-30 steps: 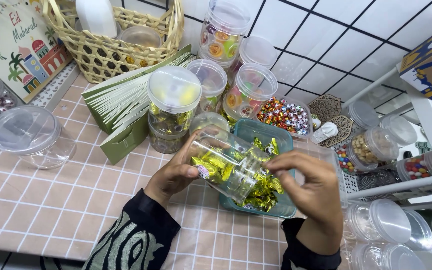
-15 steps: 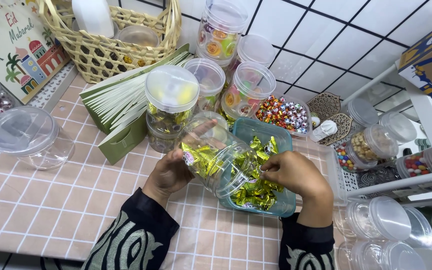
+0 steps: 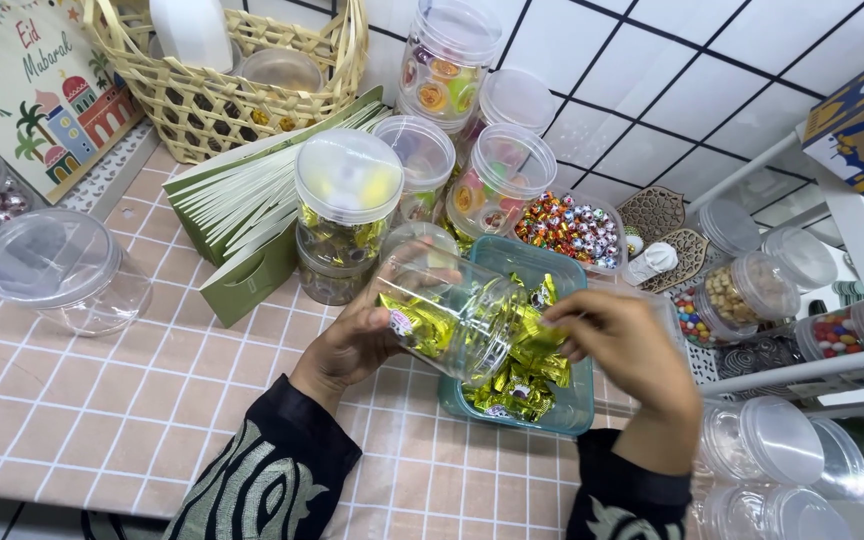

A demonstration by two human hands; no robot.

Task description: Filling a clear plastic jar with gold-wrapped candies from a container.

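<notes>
Gold-wrapped sweets (image 3: 512, 385) fill the teal tub (image 3: 577, 400); left hand (image 3: 352, 340) now tilts the clear jar (image 3: 447, 310) lower over it, right hand (image 3: 622, 345) seemingly pinching sweets at its mouth.

You're at a home sweet-packing corner — a tiled surface (image 3: 102, 400) crowded with lidded candy jars (image 3: 347, 215), a woven basket (image 3: 222, 95), paper gift bags (image 3: 252, 215).

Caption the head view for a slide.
Left hand tilts a clear jar of gold candies over a teal tray; right hand at its mouth.
</notes>
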